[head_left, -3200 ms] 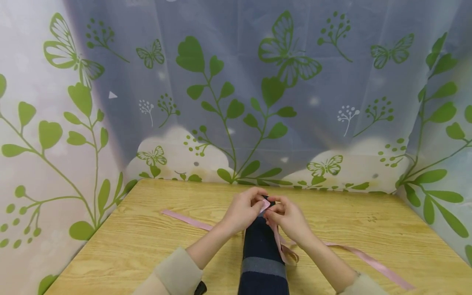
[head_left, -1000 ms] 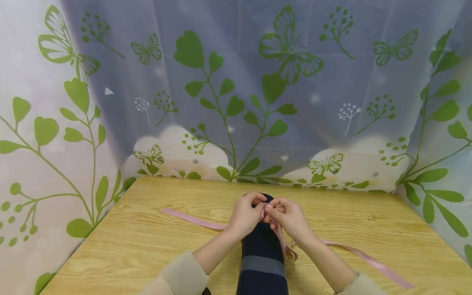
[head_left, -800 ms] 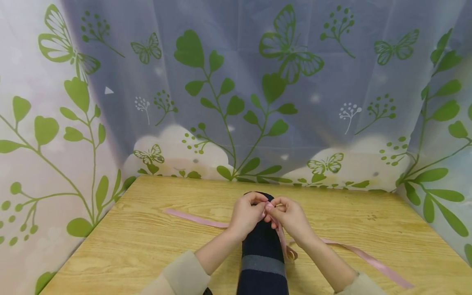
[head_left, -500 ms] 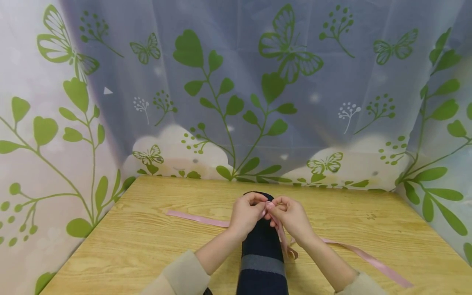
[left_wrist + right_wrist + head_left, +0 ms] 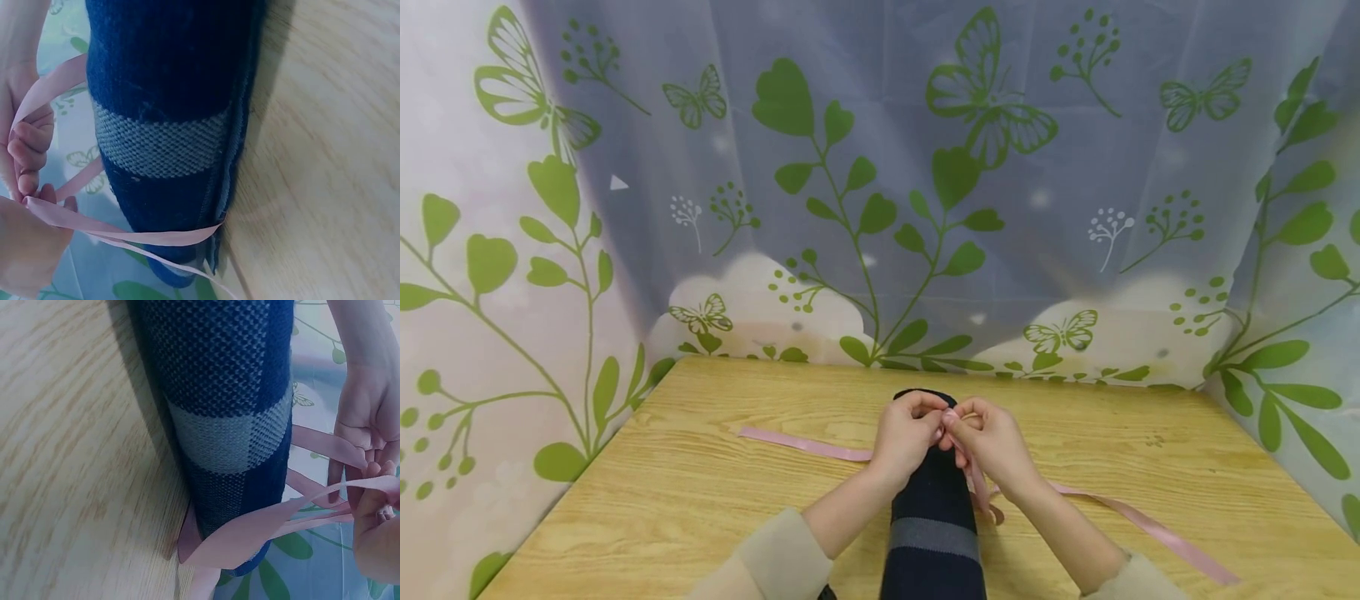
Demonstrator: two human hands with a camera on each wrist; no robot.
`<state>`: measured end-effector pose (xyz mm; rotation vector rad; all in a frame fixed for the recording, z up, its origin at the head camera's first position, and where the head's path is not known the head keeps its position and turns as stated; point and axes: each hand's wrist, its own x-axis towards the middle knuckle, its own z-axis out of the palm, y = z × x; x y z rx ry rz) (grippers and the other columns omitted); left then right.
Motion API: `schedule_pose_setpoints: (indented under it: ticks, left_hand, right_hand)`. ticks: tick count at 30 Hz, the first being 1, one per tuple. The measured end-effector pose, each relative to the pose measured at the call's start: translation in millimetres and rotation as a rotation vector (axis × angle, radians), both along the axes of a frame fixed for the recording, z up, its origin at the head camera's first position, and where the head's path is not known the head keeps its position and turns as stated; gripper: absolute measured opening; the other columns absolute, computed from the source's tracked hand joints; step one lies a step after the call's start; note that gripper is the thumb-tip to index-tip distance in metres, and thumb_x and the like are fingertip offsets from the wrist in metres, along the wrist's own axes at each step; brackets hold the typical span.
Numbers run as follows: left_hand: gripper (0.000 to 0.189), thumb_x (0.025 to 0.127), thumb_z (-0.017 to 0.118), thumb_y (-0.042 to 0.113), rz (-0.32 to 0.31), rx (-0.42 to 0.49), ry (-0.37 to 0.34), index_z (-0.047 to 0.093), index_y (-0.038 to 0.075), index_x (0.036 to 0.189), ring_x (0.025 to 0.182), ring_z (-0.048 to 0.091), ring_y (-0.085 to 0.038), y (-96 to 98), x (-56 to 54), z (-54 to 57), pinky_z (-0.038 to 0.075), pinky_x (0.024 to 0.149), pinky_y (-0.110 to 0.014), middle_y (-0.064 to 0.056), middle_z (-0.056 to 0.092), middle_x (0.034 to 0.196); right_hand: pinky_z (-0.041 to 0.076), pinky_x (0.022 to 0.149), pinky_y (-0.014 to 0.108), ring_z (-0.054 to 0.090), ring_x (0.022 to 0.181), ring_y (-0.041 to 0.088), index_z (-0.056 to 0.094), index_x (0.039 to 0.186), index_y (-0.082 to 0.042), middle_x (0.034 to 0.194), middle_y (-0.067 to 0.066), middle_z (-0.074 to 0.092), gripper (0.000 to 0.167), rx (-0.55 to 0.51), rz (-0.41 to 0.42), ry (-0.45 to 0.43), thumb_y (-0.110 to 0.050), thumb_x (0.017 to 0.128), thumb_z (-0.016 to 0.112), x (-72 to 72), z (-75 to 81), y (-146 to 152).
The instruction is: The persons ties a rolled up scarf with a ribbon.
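Note:
A navy knitted roll [image 5: 934,500] with a grey band lies lengthwise in front of me, its rounded end pointing away. Pink ribbon [image 5: 169,237] passes around it near that far end; in the right wrist view the ribbon [image 5: 244,534] runs up its side to the fingers. Just above the far end, my left hand [image 5: 901,437] pinches the ribbon between thumb and fingertips. My right hand [image 5: 996,446] pinches it too, fingertips meeting those of the left. The crossing of the ribbon is mostly hidden by the fingers.
One ribbon tail [image 5: 805,443] lies on the wooden table [image 5: 685,508] at left. Another tail [image 5: 1157,529] trails to the right. A small dark object [image 5: 827,592] shows at the bottom edge beside the left sleeve [image 5: 782,554]. A patterned curtain [image 5: 880,208] stands behind.
The flat piece of pink ribbon between the hands is now bunched at the fingertips, which have come together. The left tail has slid slightly right, and the loop beside the roll looks smaller.

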<state>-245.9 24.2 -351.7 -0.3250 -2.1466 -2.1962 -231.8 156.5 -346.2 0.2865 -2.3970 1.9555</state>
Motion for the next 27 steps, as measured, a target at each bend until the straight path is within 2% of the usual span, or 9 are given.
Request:
schedule_pose_setpoints:
  ticks: [6,12,19,24,27]
  left_hand:
    - [0.014,0.087,0.059,0.001,0.014,0.034,-0.016,0.067,-0.005,0.097,0.070,0.058,-0.010,-1.4,-0.9,-2.4,0.051,0.067,-0.024,-0.007,0.064,0.083]
    - [0.021,0.088,0.060,0.005,0.008,0.081,-0.048,0.065,-0.006,0.105,0.075,0.061,-0.012,-4.2,-0.2,-1.0,0.052,0.073,-0.026,-0.009,0.065,0.087]
    - [0.023,0.087,0.054,0.001,0.024,0.045,-0.032,0.065,-0.005,0.107,0.079,0.060,-0.014,-6.2,1.9,0.3,0.051,0.074,-0.028,-0.009,0.065,0.091]
    - [0.027,0.085,0.054,-0.001,0.004,0.065,-0.030,0.063,-0.006,0.110,0.080,0.061,-0.016,-6.2,1.8,-0.7,0.051,0.076,-0.030,-0.010,0.064,0.091]
    - [0.026,0.086,0.056,0.000,0.005,0.088,-0.045,0.063,-0.006,0.109,0.077,0.061,-0.014,-6.0,0.5,-1.1,0.052,0.074,-0.027,-0.009,0.065,0.089]
  right_hand:
    - [0.045,0.043,0.025,0.054,0.046,0.018,0.053,0.092,0.006,0.069,0.012,0.064,0.023,-0.026,0.008,0.012,-0.015,0.090,0.061,-0.3,-1.1,0.7]
    - [0.046,0.044,0.026,0.057,0.049,0.026,0.055,0.092,0.005,0.071,0.011,0.065,0.026,-0.008,-0.028,0.029,-0.020,0.090,0.062,-1.2,-1.9,1.0]
    - [0.043,0.041,0.025,0.050,0.042,0.017,0.057,0.093,0.004,0.067,0.013,0.063,0.024,0.023,-0.041,0.037,-0.020,0.093,0.057,-1.5,-3.8,2.6]
    - [0.044,0.042,0.026,0.051,0.043,0.018,0.058,0.095,0.004,0.068,0.010,0.064,0.026,0.026,-0.051,0.026,-0.022,0.094,0.055,-1.1,-2.6,3.2]
    - [0.044,0.042,0.027,0.051,0.042,0.019,0.059,0.097,0.003,0.072,0.012,0.065,0.027,0.039,-0.074,0.024,-0.023,0.095,0.053,0.2,-0.8,2.8]
